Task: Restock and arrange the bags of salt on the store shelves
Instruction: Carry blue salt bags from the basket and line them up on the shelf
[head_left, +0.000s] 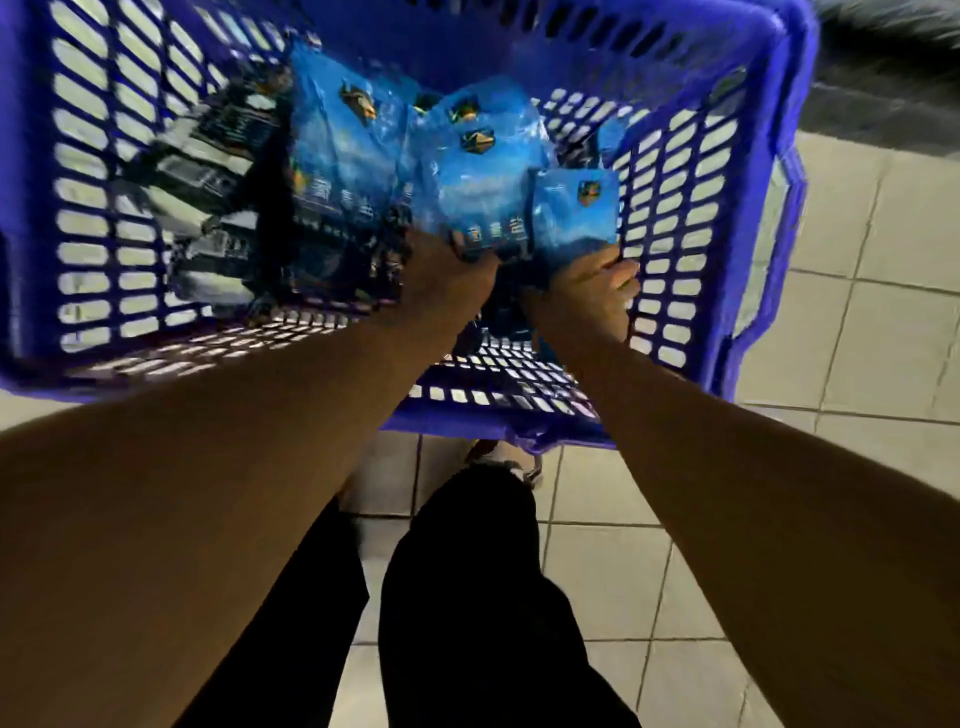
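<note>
A blue plastic basket with slotted walls sits on the floor and holds several bright blue salt bags. Both my arms reach down into it. My left hand grips the lower edge of a middle salt bag. My right hand holds the bottom of a smaller-looking salt bag near the basket's right wall. Another salt bag stands to the left. Darker packs lie at the basket's left side; the picture is blurred.
Pale floor tiles surround the basket. My legs in black trousers and a shoe stand just before its near rim. A dark mat or shadowed strip lies at the far right.
</note>
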